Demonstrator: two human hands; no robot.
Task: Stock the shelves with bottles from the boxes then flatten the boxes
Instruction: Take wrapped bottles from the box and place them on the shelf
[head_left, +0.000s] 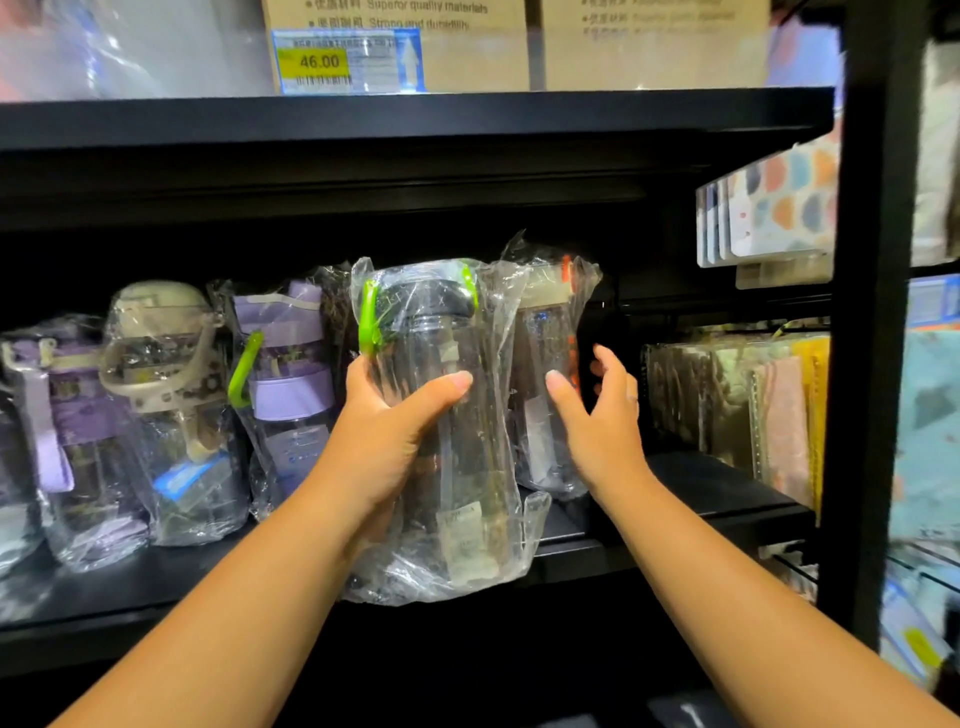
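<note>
My left hand (387, 431) grips a clear bottle with a dark lid and green strap (447, 415), wrapped in a plastic bag, upright at the front edge of the black shelf (675, 499). My right hand (597, 415) is open, fingers spread, just right of that bottle and in front of a bagged bottle with an orange strap (550, 332) standing further back. To the left stand a purple bottle with a green loop (285, 374), a cream-lidded bottle (166, 374) and another purple bottle (57, 415), all in bags.
Cardboard boxes (467, 47) with a 46.00 price tag (319, 62) sit on the shelf above. Hanging packets (769, 208) and flat bagged goods (753, 405) fill the right. A black upright post (872, 312) bounds the bay.
</note>
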